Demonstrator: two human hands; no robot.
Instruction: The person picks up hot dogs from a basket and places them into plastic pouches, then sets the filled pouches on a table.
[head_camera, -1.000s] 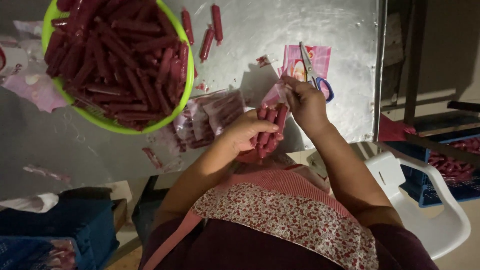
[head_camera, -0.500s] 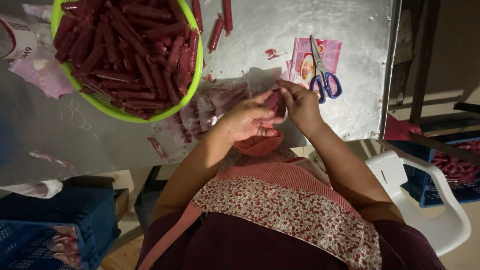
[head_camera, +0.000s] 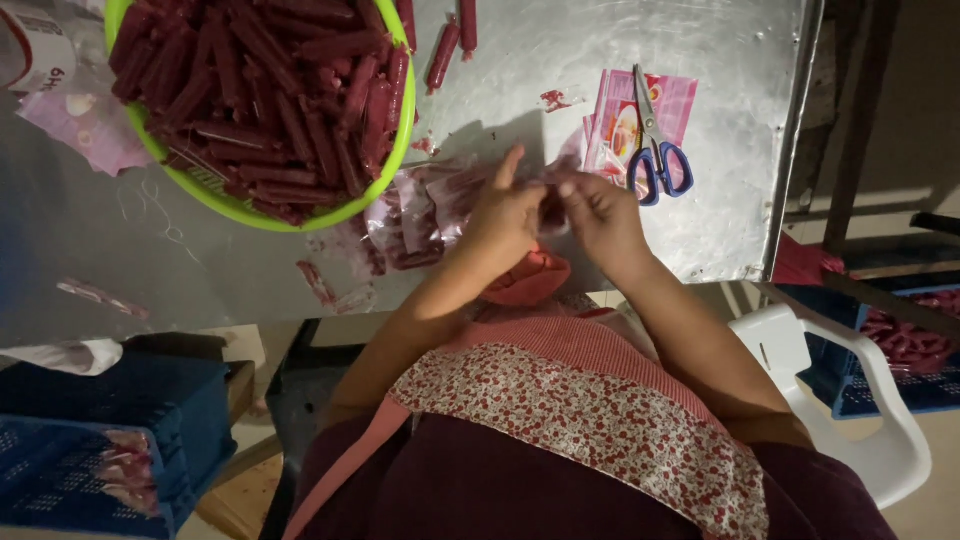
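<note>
**Slippery work at the edge of a crowded surface**

The metal surface (head_camera: 700, 150) carries, largest first, a green bowl (head_camera: 395, 150) heaped with red sausages (head_camera: 260, 90), a loose pile of clear plastic wrappers (head_camera: 420, 215) just beside it, a pink printed packet (head_camera: 610, 120), and blue-handled scissors (head_camera: 655, 150) lying on that packet.

The left hand (head_camera: 505, 215) and right hand (head_camera: 600, 215) are brought together over the wrapper pile, fingertips pinched on a small reddish piece (head_camera: 552, 205) between them; what exactly it is cannot be told, since the fingers cover most of it.

Risks, as I judge them: a greasy casing could slide out of the pinch and drop towards the lap. The wrapper pile sits near the near edge, so a forearm brushing it could sweep pieces to the floor. The scissors lie close to the right hand; a blind reach might meet the blades.
</note>
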